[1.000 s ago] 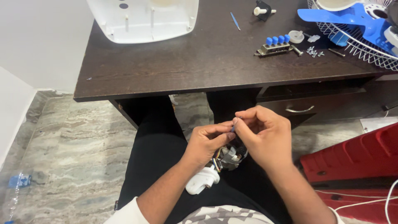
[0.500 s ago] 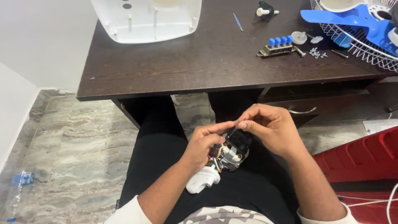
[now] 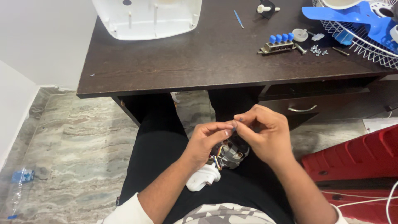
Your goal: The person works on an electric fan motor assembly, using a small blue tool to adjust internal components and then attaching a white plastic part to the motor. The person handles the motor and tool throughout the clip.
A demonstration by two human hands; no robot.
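surface (image 3: 174, 62): dark brown | fan blade (image 3: 352, 14): blue | floor (image 3: 78, 157): grey marbled | crate (image 3: 356, 155): red | trousers (image 3: 157, 145): black

On our dark bench (image 3: 186, 62) we see a white housing (image 3: 147, 16), a switch block (image 3: 278, 43) with blue buttons, loose screws (image 3: 318, 50), and a wire guard (image 3: 365, 39) beneath a blue blade (image 3: 352, 13). A red crate (image 3: 356, 157) sits on the marble floor (image 3: 74, 145).
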